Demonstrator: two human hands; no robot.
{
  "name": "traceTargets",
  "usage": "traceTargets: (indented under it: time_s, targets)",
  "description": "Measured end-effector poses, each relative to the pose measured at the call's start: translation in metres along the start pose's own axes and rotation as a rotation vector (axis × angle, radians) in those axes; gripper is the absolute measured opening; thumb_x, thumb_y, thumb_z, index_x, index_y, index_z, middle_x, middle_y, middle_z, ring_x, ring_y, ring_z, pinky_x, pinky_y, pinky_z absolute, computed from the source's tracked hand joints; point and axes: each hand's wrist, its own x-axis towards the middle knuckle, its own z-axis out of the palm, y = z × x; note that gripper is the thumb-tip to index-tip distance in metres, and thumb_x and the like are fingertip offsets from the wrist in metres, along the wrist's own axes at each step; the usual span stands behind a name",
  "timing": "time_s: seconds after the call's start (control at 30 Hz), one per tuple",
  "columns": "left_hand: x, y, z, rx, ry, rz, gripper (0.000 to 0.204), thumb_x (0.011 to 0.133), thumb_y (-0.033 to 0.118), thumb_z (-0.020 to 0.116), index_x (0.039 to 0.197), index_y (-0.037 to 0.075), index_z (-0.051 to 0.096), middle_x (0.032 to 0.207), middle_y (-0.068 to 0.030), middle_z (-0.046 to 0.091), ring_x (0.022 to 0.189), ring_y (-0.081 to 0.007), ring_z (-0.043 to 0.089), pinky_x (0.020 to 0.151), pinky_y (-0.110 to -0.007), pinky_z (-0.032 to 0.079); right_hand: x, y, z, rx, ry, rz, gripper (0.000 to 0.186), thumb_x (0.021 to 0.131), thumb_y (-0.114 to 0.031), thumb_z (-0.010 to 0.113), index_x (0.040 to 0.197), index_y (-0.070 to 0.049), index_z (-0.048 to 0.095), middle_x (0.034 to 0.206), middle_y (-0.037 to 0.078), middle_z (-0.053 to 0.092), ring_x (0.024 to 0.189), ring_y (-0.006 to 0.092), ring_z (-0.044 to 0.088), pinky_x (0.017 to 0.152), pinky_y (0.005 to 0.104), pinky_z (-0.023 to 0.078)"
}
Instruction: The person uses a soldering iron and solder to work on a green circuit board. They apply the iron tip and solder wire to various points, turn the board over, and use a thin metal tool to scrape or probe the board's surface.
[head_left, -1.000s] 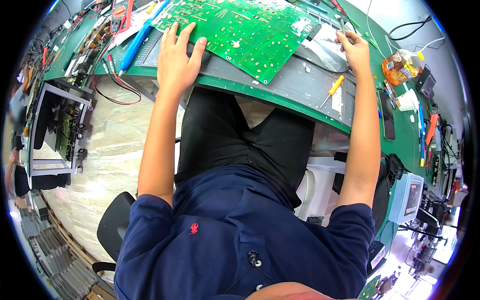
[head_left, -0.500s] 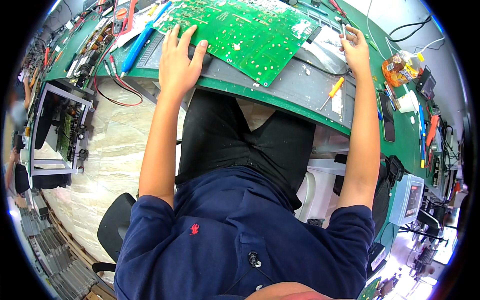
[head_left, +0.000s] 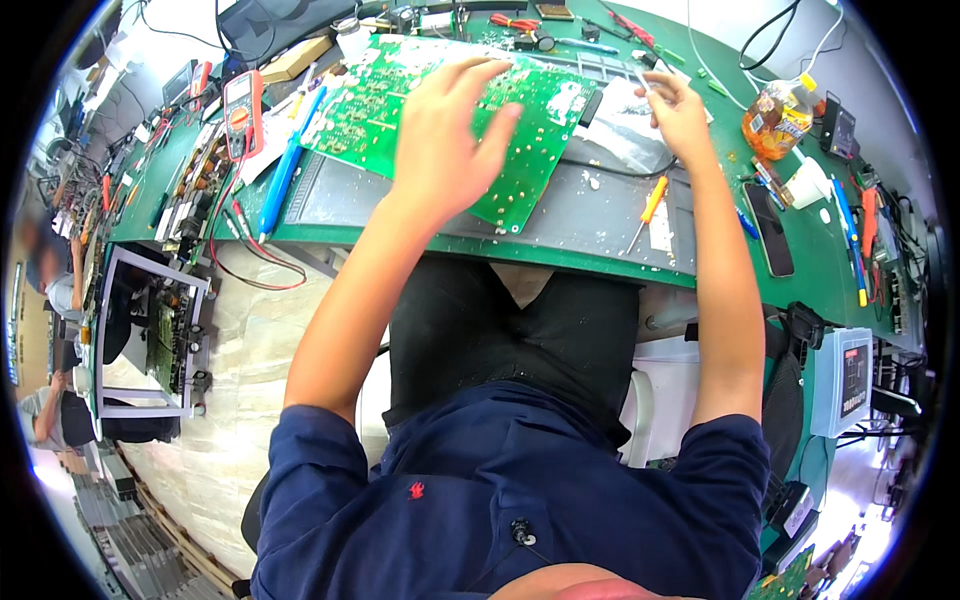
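Observation:
A large green circuit board (head_left: 540, 150) lies at a slant on a dark grey mat (head_left: 590, 230), one corner toward the desk's front edge. Over the middle of it is my left hand (head_left: 445, 145), empty, with thumb and fingers apart; whether it touches the board I cannot tell. My right hand (head_left: 682, 115) is to the right of the board, fingers closed on a slim, light-coloured tool (head_left: 642, 80) whose kind is unclear. Under and beside that hand lie a clear plastic bag (head_left: 630, 130) and a black cable. Nearer me is a screwdriver (head_left: 655, 198) with an orange handle.
On the left are a long blue tool (head_left: 285, 175), a red-cased multimeter (head_left: 238, 110) and its looping leads. A bottle of orange drink (head_left: 775, 125), a white cup (head_left: 808, 185) and a phone (head_left: 768, 230) stand or lie on the right. Clutter lines the back.
My left hand has moved right, from the board's left edge to over its middle. My right hand still grips the slim tool. The view has shifted, showing more of the desk's far side.

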Motion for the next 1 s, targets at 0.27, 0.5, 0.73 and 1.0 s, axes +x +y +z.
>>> traceTargets:
  time_s: [0.27, 0.5, 0.73, 1.0]
  targets:
    - [0.041, -0.049, 0.092, 0.099, -0.147, -0.072, 0.014, 0.089, 0.011, 0.070, 0.102, 0.010, 0.075, 0.098, -0.0123, 0.070, 0.099, -0.0363, 0.065, 0.087, -0.045, 0.051, -0.013, -0.042, 0.012, 0.055, -0.171, 0.054, 0.021, 0.093, -0.021, 0.075, 0.095, -0.001, 0.074, 0.074, 0.003, 0.071, 0.065, 0.0060, 0.060, 0.058, 0.0231, 0.043]
    - [0.035, -0.041, 0.097, -0.034, -0.025, -0.060, 0.010, 0.087, 0.012, 0.072, 0.095, 0.011, 0.077, 0.090, -0.0101, 0.069, 0.092, -0.0330, 0.065, 0.082, -0.044, 0.051, -0.014, -0.035, 0.009, -0.019, -0.213, -0.087, 0.015, 0.091, -0.015, 0.075, 0.093, 0.000, 0.074, 0.074, -0.002, 0.066, 0.069, 0.0059, 0.059, 0.063, 0.0234, 0.047]
    - [0.031, -0.046, 0.095, -0.014, -0.033, -0.146, 0.014, 0.088, 0.015, 0.068, 0.097, 0.014, 0.079, 0.090, -0.0101, 0.067, 0.093, -0.0328, 0.065, 0.083, -0.044, 0.052, -0.012, -0.033, 0.010, -0.120, -0.009, -0.160, 0.043, 0.081, 0.004, 0.058, 0.119, -0.010, 0.073, 0.104, 0.005, 0.067, 0.080, 0.0076, 0.057, 0.074, 0.0239, 0.049]
    - [0.028, -0.048, 0.100, 0.055, -0.005, -0.114, 0.012, 0.086, 0.017, 0.070, 0.094, 0.014, 0.078, 0.095, -0.0098, 0.067, 0.098, -0.0335, 0.064, 0.086, -0.045, 0.052, -0.009, -0.034, 0.004, -0.051, -0.064, 0.029, 0.021, 0.094, -0.016, 0.065, 0.104, 0.001, 0.073, 0.074, 0.002, 0.069, 0.064, 0.0063, 0.059, 0.060, 0.0231, 0.042]
